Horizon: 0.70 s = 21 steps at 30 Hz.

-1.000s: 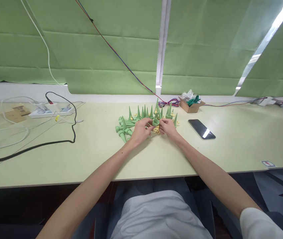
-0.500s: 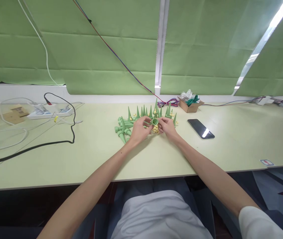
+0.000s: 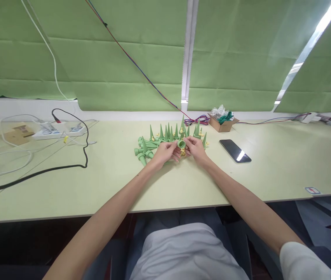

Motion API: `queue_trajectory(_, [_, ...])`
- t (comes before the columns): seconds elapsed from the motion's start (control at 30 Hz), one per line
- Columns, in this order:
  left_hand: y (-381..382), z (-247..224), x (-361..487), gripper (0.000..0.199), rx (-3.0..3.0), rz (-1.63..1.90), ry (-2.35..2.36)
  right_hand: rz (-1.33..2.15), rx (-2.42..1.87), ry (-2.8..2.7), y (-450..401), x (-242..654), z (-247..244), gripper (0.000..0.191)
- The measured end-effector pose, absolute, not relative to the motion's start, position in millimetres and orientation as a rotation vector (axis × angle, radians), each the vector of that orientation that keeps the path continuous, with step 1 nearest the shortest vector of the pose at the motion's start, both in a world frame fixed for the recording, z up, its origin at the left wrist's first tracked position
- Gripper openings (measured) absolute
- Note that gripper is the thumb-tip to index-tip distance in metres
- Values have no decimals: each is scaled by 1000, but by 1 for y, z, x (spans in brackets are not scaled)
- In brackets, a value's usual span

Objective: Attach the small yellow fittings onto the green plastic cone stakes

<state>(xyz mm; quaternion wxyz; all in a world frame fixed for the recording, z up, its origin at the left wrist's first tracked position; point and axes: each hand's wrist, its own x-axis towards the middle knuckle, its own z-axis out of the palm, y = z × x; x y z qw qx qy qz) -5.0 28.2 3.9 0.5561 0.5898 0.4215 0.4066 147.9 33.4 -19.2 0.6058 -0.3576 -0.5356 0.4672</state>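
Observation:
A green cone-shaped piece (image 3: 181,144) is held between my two hands, its round hollow end facing me. My left hand (image 3: 167,151) has its thumb and index finger closed at the left side of the piece. On the other side, my right hand (image 3: 194,148) pinches its rim. Behind and to the left, several green spikes (image 3: 166,134) stand upright on the table, and more green pieces (image 3: 141,157) lie on their sides. Small yellow parts (image 3: 183,152) show between and below the hands, partly hidden by the fingers.
A black phone (image 3: 235,151) lies to the right on the table (image 3: 101,190). Behind it stands a small cardboard box (image 3: 223,125) with plastic wrap and green material. A power strip (image 3: 59,132), cables and a flat piece of brown cardboard (image 3: 18,134) are at the left.
My left hand's fingers have come together at the green piece's side; before, they were spread apart beside it. The piece has tilted slightly, while my right hand has stayed nearly in place.

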Motion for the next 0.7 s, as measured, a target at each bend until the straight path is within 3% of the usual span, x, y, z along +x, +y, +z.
queue_trajectory(0.7, [27, 0, -12, 43, 1642, 949, 933, 1083, -897, -1327, 35, 151, -23, 43])
